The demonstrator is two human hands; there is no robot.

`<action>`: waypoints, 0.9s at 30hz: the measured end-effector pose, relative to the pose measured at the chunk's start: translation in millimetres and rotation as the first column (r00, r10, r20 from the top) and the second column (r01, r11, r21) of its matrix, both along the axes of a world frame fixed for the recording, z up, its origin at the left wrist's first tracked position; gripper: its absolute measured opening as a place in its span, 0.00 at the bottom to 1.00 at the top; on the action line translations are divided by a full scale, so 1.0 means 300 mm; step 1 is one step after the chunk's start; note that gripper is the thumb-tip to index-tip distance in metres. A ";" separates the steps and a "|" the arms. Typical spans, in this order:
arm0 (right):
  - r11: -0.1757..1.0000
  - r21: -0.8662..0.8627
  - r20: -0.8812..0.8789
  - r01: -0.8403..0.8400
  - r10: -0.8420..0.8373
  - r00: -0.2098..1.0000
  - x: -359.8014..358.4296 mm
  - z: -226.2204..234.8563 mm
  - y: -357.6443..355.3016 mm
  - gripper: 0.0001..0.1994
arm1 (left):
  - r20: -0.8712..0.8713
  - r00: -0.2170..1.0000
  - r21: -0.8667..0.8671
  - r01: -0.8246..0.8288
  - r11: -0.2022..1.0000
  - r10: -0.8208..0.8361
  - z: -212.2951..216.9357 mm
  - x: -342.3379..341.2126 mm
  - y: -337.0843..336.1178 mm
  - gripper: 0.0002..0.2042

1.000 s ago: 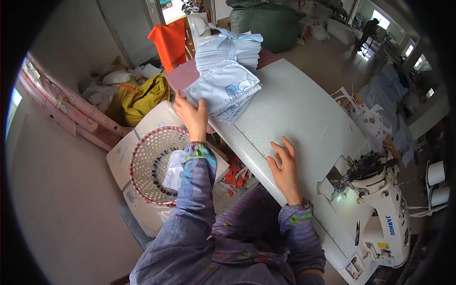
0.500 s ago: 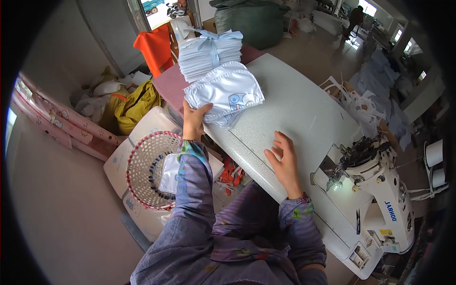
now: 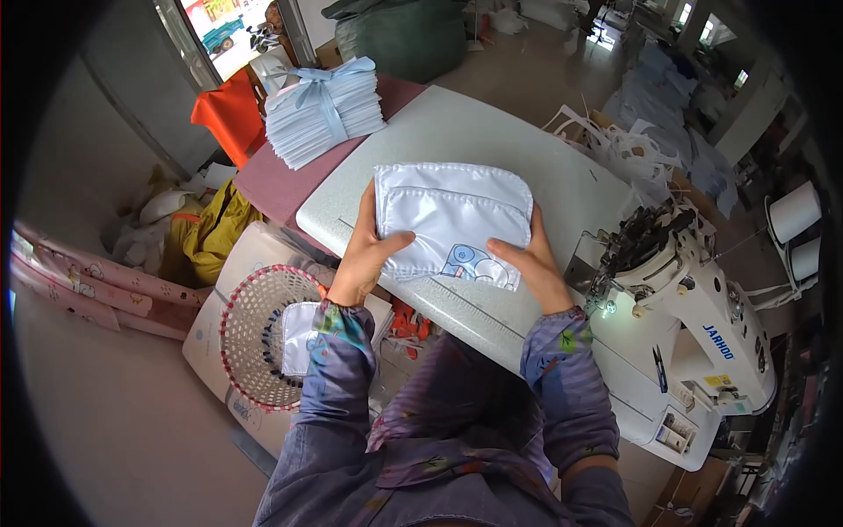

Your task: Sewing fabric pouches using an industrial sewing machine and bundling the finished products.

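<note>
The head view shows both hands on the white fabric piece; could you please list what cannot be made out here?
- Underside of the white fabric piece: faces the table.
- Left hand and right hand fingers: behind the fabric.
- Sewing machine needle: too small.
- Basket contents: partly behind the sleeve.

Sewing table [image 3: 492, 140], fabric piece [image 3: 452, 224] atop

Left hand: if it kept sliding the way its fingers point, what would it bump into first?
The left hand points up the table, away from the person. Past the white cloth it holds, the tied stack looks closest in line, though depth is unclear.
</note>
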State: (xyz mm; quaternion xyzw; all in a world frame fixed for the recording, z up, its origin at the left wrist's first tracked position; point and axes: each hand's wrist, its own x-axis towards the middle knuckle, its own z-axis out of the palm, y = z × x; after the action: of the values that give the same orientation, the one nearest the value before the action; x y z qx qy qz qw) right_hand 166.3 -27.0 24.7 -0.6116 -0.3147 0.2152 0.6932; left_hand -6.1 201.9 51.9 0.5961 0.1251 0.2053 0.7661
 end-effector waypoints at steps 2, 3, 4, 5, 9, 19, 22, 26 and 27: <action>0.999 0.042 -0.032 0.014 -0.013 0.999 -0.039 0.104 -0.044 0.63 | 0.158 0.987 0.175 0.012 0.984 -0.040 0.070 -0.005 -0.021 0.57; 0.996 0.089 -0.059 0.022 -0.017 0.998 -0.067 0.162 -0.072 0.65 | 0.153 0.987 0.173 0.020 0.985 -0.047 0.094 -0.009 -0.019 0.57; 0.994 0.106 -0.092 -0.026 0.036 0.995 -0.080 0.192 -0.099 0.68 | 0.146 0.976 0.272 0.116 0.955 -0.160 0.117 -0.011 -0.007 0.60; 0.994 0.103 -0.098 -0.019 0.029 0.995 -0.076 0.172 -0.124 0.68 | 0.127 0.954 0.367 0.209 0.906 -0.272 0.126 -0.015 0.006 0.64; 0.996 -0.064 0.139 -0.066 0.075 0.988 -0.051 0.080 -0.201 0.66 | -0.034 0.923 0.421 0.361 0.832 -0.382 -0.014 -0.021 0.047 0.68; 0.969 0.121 0.237 0.214 -0.238 0.942 -0.135 0.055 -0.173 0.65 | 0.187 0.977 0.268 0.048 0.962 -0.101 0.028 0.020 -0.100 0.58; 0.974 0.107 0.327 0.201 -0.226 0.918 -0.115 0.072 -0.183 0.68 | 0.174 0.963 0.365 0.129 0.922 -0.203 0.073 0.035 -0.054 0.61; 0.993 -0.038 0.312 0.110 -0.092 0.945 -0.081 -0.012 -0.207 0.71 | 0.099 0.952 0.415 0.225 0.882 -0.290 -0.066 0.031 -0.016 0.65; 0.995 -0.070 0.250 0.072 -0.053 0.967 -0.092 -0.009 -0.207 0.72 | 0.091 0.950 0.378 0.245 0.893 -0.300 -0.086 0.029 -0.030 0.65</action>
State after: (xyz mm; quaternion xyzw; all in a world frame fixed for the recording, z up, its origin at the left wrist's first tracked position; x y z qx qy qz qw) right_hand 138.6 -89.2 22.1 -0.6703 -0.3707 0.1273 0.6302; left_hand 2.6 192.8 25.9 0.7218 -0.0568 0.1586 0.6713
